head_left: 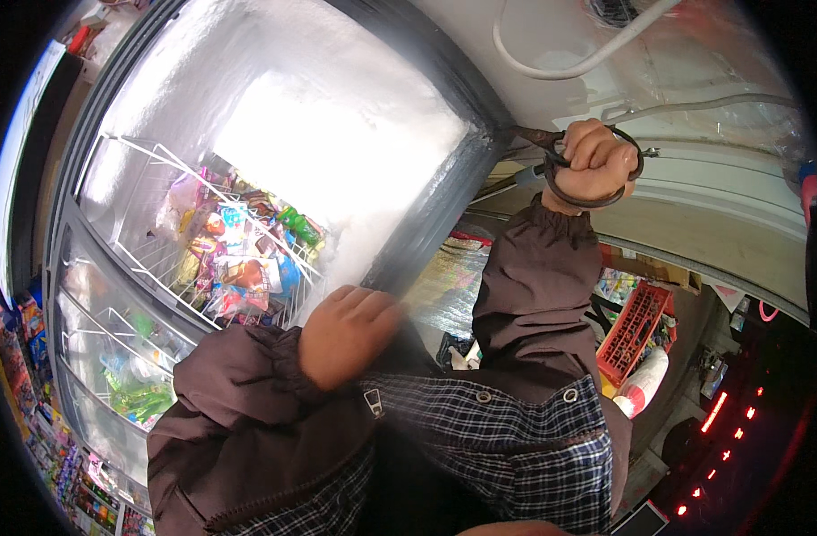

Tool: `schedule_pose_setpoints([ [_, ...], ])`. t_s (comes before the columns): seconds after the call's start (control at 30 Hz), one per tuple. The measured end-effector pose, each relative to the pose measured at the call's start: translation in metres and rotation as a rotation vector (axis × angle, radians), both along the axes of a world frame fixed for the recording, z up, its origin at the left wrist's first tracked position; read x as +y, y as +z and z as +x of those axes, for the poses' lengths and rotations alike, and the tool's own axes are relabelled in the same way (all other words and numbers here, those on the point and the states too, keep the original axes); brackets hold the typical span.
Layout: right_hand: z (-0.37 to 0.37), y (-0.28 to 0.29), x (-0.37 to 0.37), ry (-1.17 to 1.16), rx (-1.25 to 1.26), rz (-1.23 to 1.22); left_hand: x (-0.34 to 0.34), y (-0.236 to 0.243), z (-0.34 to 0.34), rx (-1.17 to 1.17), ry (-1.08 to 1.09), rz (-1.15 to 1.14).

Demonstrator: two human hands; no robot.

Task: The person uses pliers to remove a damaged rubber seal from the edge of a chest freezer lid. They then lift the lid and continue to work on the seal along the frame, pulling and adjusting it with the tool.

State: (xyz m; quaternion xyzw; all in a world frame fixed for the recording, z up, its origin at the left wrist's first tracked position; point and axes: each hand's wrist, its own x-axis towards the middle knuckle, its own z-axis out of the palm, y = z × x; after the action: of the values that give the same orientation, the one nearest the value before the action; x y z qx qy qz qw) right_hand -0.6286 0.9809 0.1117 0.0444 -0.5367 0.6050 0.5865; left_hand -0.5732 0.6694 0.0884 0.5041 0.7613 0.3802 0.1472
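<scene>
A pair of large scissors (537, 137) with dark looped handles is in my right hand (596, 165), at the upper right. My fingers are closed inside and around the loops, and the dark blades point left toward the freezer's corner. Over the near edge of an open chest freezer (426, 80) hovers my left hand (350, 330), back side up. Motion blurs its fingertips, so I cannot tell whether they are curled or hold anything. Inside the freezer, thick frost (319, 116) coats the walls, and packaged frozen treats (248, 241) lie in a white wire basket (149, 268).
A sliding glass lid (105, 313) covers the freezer's left part, with more goods beneath. White tubing (587, 67) hangs at the top right. A red plastic crate (636, 330) stands low on the right, with a white-and-red bag beside it. Colourful packets (60, 456) line the lower left.
</scene>
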Motion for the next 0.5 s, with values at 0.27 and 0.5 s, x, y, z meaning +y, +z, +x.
schedule_pose_setpoints([
  [0.27, 0.005, -0.022, 0.018, 0.169, -0.12, 0.086, -0.001, 0.002, 0.0, 0.001, -0.009, -0.035],
  [0.5, -0.005, -0.007, 0.002, 0.036, -0.289, 0.231, -0.004, 0.0, -0.003, 0.025, -0.016, -0.053],
])
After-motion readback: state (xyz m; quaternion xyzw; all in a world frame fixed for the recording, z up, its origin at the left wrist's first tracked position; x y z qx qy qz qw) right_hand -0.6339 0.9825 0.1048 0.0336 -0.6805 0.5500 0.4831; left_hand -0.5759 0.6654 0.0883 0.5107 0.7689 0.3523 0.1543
